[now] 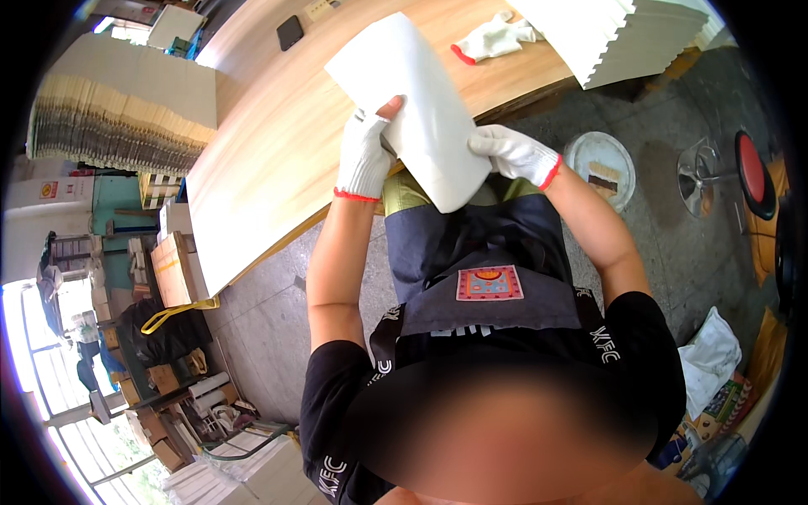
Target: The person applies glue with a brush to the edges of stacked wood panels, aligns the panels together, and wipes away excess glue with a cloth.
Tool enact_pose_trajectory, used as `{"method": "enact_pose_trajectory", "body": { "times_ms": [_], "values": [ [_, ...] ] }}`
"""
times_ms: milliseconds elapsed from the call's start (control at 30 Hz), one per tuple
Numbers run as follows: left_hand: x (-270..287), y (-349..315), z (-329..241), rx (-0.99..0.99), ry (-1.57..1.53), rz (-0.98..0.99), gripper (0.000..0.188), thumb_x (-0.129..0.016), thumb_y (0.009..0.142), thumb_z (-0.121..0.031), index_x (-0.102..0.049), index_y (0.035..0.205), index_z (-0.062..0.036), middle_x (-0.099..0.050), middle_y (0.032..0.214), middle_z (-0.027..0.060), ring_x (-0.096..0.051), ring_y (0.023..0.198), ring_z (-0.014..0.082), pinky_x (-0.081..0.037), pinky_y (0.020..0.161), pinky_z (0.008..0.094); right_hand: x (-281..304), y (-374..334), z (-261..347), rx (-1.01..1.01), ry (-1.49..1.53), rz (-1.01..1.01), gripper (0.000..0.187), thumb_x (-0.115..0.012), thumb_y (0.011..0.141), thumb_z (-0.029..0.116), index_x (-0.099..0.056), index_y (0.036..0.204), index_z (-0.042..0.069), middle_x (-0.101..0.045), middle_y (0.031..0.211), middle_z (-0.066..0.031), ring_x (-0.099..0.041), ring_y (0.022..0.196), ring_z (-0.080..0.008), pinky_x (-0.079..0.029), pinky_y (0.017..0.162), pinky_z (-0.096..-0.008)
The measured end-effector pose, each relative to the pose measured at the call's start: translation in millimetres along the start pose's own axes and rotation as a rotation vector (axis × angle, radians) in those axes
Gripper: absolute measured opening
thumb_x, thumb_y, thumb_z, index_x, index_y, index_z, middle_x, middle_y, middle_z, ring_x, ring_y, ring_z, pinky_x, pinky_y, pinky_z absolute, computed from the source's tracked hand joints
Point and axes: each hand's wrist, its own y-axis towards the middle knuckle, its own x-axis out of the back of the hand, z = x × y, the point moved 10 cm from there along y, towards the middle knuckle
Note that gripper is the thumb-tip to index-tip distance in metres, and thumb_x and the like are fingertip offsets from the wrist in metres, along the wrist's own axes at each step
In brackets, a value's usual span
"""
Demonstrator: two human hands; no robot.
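Observation:
A white, glossy, gently curved sheet (425,109) is held up in front of me. Its far end overhangs the wooden table (261,143) and its near end is above my lap. My left hand (364,154), in a white knit glove with a red cuff and a bare thumb tip, grips the sheet's left edge, thumb on top. On the right edge, my gloved right hand (515,156) pinches it between thumb and fingers. The fingers under the sheet are hidden. Whether it is one layer or several, I cannot tell.
A dark phone (289,33) and a loose white glove (495,39) lie on the table. Tall stacks of white boards stand at the left (126,101) and right (644,38). On the floor are a round bucket (619,156) and a red-topped stool (752,172).

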Motion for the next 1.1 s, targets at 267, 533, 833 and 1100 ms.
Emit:
{"method": "enact_pose_trajectory", "body": {
  "times_ms": [267, 533, 833, 1100],
  "values": [
    [5.1, -0.1, 12.3, 0.040, -0.205, -0.162, 0.045, -0.074, 0.085, -0.007, -0.057, 0.126, 0.0000, -0.067, 0.113, 0.0127, -0.067, 0.098, 0.0255, -0.059, 0.080, 0.0411, -2.3, 3.4, -22.5, 0.038, 0.512, 0.157, 0.056, -0.059, 0.100, 0.041, -0.050, 0.142, 0.005, -0.063, 0.133, -0.0051, -0.062, 0.121, -0.0144, -0.052, 0.101, -0.0327],
    [8.7, 0.6, -7.9, -0.113, -0.005, -0.018, 0.041, -0.077, 0.084, -0.008, -0.061, 0.121, -0.0005, -0.068, 0.110, 0.0112, -0.067, 0.094, 0.0250, -0.059, 0.077, 0.0396, 7.4, 10.9, 27.8, 0.012, -0.414, -0.026, 0.058, -0.075, 0.091, 0.032, -0.058, 0.133, -0.003, -0.067, 0.124, -0.0083, -0.061, 0.114, -0.0151, -0.046, 0.102, -0.0305],
    [6.5, -8.7, -5.8, -0.030, 0.135, 0.023, 0.032, -0.076, 0.084, -0.006, -0.065, 0.113, 0.0008, -0.070, 0.105, 0.0124, -0.069, 0.087, 0.0220, -0.059, 0.075, 0.0366, -12.8, 10.5, 39.8, 0.061, -0.221, 0.011, 0.054, -0.072, 0.093, 0.027, -0.057, 0.134, -0.004, -0.067, 0.125, -0.0097, -0.062, 0.114, -0.0177, -0.045, 0.103, -0.0315],
    [1.1, -23.3, -0.1, -0.001, 0.407, 0.096, 0.029, -0.076, 0.086, -0.010, -0.068, 0.110, 0.0039, -0.073, 0.099, 0.0096, -0.067, 0.082, 0.0141, -0.055, 0.074, 0.0289, -15.0, 19.6, 48.3, 0.158, -0.235, -0.263, 0.025, -0.078, 0.088, 0.019, -0.075, 0.101, -0.001, -0.073, 0.094, -0.0020, -0.063, 0.088, -0.0073, -0.048, 0.083, -0.0241]
  ]
}}
